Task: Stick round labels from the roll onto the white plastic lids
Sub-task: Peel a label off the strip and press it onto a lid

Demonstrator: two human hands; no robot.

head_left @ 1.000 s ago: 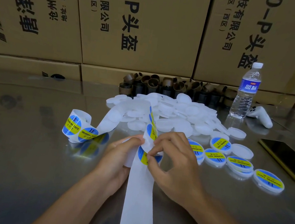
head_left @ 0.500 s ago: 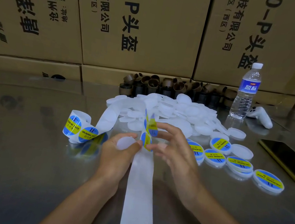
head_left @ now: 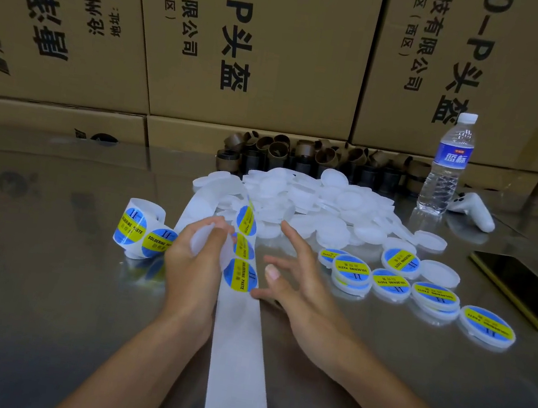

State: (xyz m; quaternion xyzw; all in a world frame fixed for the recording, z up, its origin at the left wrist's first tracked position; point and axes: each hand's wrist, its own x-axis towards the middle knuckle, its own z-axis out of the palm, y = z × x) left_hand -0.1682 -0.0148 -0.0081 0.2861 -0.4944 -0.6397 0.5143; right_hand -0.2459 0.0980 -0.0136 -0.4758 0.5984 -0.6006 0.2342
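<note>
My left hand (head_left: 195,262) grips a bare white plastic lid (head_left: 207,241) just above the table. To its right the white backing strip (head_left: 237,348) carries round blue-and-yellow labels (head_left: 241,274) and runs toward me. My right hand (head_left: 298,277) hovers beside the strip with fingers spread and holds nothing; its lower finger nears the strip's edge. The label roll (head_left: 141,231) sits to the left. A heap of white lids (head_left: 312,203) lies behind the hands. Several labelled lids (head_left: 394,283) lie in a row at right.
Stacked cardboard boxes (head_left: 255,46) wall off the back. Brown and black empty roll cores (head_left: 301,160) line their base. A water bottle (head_left: 447,166), a white controller (head_left: 474,210) and a phone (head_left: 531,296) are at right. The table (head_left: 43,276) is shiny metal.
My right hand let go of the strip and opened, moving right. The left hand raised the bare lid slightly. More labels on the strip are now exposed between the hands.
</note>
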